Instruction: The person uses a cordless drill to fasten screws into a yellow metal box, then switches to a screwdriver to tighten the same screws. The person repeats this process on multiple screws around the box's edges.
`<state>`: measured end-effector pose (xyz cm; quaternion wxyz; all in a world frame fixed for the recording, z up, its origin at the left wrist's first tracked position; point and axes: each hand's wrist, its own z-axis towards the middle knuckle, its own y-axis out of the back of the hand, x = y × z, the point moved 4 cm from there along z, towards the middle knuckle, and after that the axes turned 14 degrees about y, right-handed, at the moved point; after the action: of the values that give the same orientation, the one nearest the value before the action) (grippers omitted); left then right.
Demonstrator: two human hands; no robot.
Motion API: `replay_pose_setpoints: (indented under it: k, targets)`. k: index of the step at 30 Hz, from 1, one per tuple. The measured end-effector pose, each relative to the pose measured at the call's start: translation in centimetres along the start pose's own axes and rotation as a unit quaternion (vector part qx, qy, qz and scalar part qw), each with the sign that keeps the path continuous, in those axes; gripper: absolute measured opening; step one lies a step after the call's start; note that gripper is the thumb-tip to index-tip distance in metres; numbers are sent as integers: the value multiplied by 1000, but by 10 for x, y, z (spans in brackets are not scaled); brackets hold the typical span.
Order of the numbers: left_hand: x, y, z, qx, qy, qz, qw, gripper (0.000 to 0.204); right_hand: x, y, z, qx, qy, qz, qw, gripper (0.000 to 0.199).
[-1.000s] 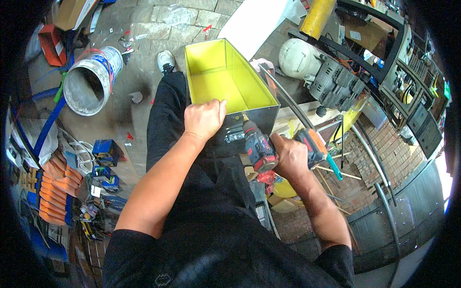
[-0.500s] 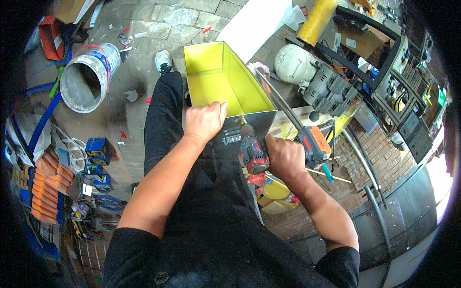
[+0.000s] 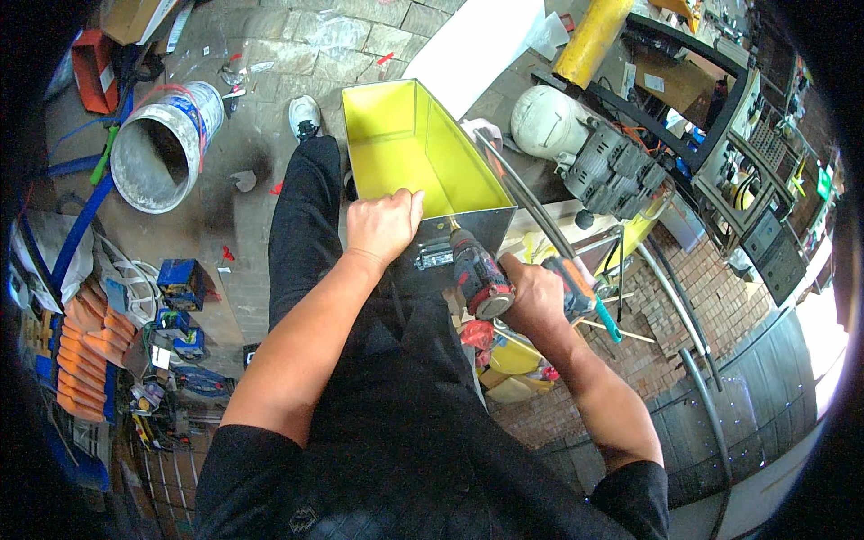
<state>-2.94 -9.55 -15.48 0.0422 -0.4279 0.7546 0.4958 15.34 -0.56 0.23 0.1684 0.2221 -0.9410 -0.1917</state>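
Note:
In front of me is an open rectangular metal box, dark outside, with a yellow-green inside. My left hand is closed over its near rim. My right hand grips a red and black cordless drill with an orange and black battery. The drill's tip meets the box's near wall just under the rim, right of my left hand. Below that rim a small metal latch sits on the near wall. Whether a screw or a bit is at the contact point is too small to tell.
A grey-white bucket lies on its side at the left, near blue straps. At the right stand a white tank with a grey motor, a yellow cylinder and a black metal frame. Orange stacked bins are at the lower left.
The drill body has tilted, its rear swinging right and slightly up, and its battery has turned with my right hand. My left hand stays on the rim.

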Motion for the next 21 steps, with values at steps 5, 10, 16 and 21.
replay_pose_setpoints:
  k: [5, 10, 16, 21]
  targets:
    - [-1, 1, 0, 2, -1, 6, 1000, 41, 2, -23, -11, -81, -28, 109, 990, 34]
    - [0, -1, -2, 9, -8, 17, 1000, 40, -3, -41, -17, -128, -49, 174, 975, 40]
    - [0, 6, -6, 1, -31, 24, 999, 35, 8, -53, -27, -110, -55, 133, 983, 49]
    - [0, 2, -7, -20, 4, 50, 999, 31, -1, -65, -39, -126, -79, 210, 966, 44]
